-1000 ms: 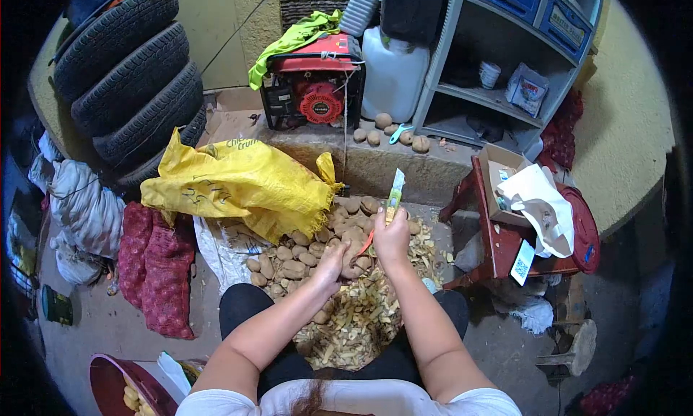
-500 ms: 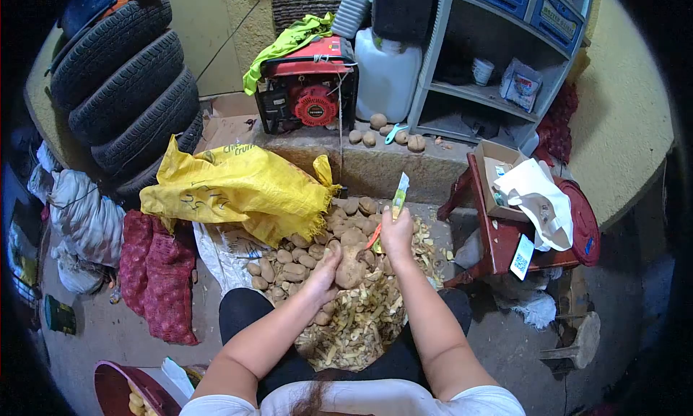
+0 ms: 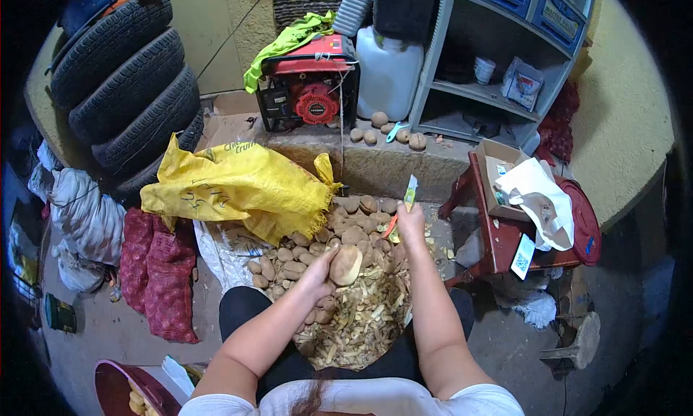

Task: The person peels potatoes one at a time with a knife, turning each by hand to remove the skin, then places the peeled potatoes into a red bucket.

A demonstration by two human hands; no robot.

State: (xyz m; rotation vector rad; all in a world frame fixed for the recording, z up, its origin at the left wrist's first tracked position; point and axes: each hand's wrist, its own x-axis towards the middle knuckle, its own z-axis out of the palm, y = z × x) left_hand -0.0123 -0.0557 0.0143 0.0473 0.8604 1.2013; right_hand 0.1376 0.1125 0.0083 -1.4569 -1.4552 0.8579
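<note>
1. Several tyres (image 3: 119,91) stacked at the far left, probably piled that way to save room.
2. One yellow sack (image 3: 238,188) slumped along the far left of the potato heap (image 3: 292,266), frayed end against it.
3. Potato heap spread loosely in front of the knees (image 3: 242,308), presumably for easy reach.
4. Peelings (image 3: 368,326) gathered between the knees, right below the work, likely so as to collect scraps in one place.
5. Left hand (image 3: 316,277) with fingers wrapped around the near-left side of the held potato; right hand (image 3: 411,224) with fingers clenched around the tool.
6. Held potato (image 3: 344,261) above the peelings, pale bare patch turned right, seemingly to face the tool.
7. Tool (image 3: 411,191), perhaps a peeler, pointing away at the green end, orange part nearer the held potato but apart from it.
</note>
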